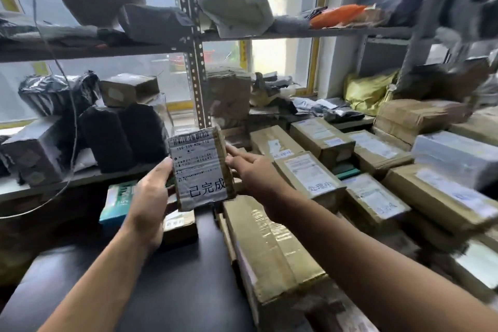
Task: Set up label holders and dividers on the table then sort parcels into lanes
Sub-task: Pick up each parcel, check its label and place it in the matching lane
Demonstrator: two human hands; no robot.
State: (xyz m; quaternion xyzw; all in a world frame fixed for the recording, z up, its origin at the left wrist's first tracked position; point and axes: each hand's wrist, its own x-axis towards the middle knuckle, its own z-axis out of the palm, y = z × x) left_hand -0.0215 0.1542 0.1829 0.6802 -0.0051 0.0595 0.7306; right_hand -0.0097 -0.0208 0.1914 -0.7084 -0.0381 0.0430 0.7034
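**Labelled parcel held up over the dark surface**

A small cardboard parcel point(200, 167) is in mid-air above the far part of the dark surface point(172, 277), upright, with its white label facing the camera. A barcode runs along the label's top and large handwritten characters sit near its bottom.

The left hand point(151, 197) grips the parcel's left edge, thumb on the front and the other fingers hidden behind it. The right hand point(250, 172) reaches in from the right with its fingers stretched out; the straight index finger point(235, 152) touches the parcel's right edge, and nothing is clasped in this hand.

Below the parcel a small brown carton point(179, 224) lies on the surface, with a green-and-white box point(117, 202) just to its left. A long cardboard box point(269, 250) lies near right, running from near to far. Further right, labelled cardboard boxes point(377, 197) lie packed side by side in rows.

At the far left, black plastic-wrapped packages point(107, 137) stand on a low shelf. A perforated metal upright point(192, 62) rises behind the parcel and carries an upper shelf loaded with grey and dark bags. A yellow bag point(369, 91) lies at the far right by the window.
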